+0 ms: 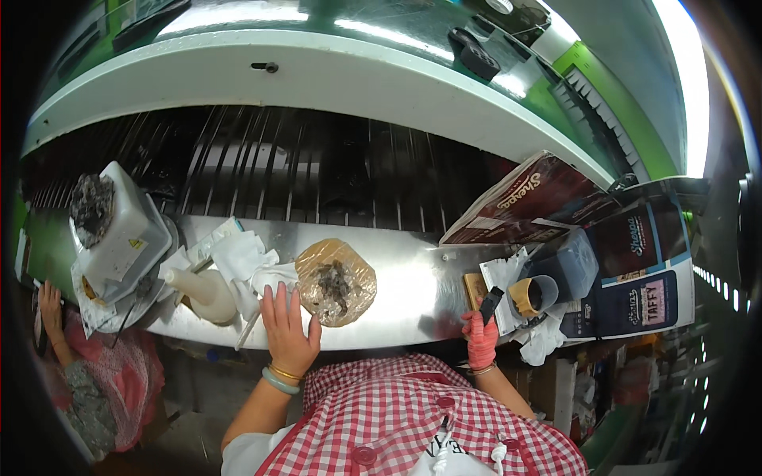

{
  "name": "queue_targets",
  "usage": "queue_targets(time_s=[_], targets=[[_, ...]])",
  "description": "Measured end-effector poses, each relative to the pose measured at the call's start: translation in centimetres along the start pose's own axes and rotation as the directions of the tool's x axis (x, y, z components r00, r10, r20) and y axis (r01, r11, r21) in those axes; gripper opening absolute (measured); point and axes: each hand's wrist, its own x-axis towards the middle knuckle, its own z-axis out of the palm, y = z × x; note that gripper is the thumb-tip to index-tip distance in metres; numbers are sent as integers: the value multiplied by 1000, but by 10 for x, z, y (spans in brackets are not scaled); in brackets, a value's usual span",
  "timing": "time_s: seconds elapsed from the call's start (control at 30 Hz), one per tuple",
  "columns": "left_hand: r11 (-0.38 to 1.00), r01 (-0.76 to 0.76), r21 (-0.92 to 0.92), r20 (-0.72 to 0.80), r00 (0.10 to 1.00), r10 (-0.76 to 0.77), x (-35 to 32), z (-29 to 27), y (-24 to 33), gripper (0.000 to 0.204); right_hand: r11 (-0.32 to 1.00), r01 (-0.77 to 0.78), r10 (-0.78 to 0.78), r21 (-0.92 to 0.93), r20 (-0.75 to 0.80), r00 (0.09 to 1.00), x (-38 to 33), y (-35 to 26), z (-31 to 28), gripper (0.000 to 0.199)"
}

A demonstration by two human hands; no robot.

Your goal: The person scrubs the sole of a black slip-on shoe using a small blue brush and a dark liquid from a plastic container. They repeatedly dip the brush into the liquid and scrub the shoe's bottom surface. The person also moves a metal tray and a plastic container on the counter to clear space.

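My left hand is open, its fingers stretched out on the metal worktop beside a round, tan, plastic-wrapped pad. A small heap of dark grey, feathery-looking bits lies on that pad. Pink wrapping covers my right hand, whose fingers are closed around a short black tool that points up; its exact kind is unclear. Close to my left hand are crumpled white tissues and a pale squeeze bottle with a pointed spout.
Far left, a white box-shaped device carries a dark fluffy clump. On the right stand a clear plastic container, a cup and printed cardboard panels. Dark slats lie behind the worktop. Another person's hand shows at left.
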Motion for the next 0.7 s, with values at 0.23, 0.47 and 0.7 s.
queue_targets(time_s=[0.23,0.47,0.7], targets=[[998,-24,-63,-25,999,23,-2,-1,-5,52,999,16,-20,-47,-85,996,7,2,30,36],[984,-147,-96,-54,988,142,-12,4,-13,47,998,9,-20,-55,-210,977,13,11,46,32],[973,-200,-117,27,978,204,-8,2,-14,55,998,54,-62,-35,-266,962,8,49,42,37]])
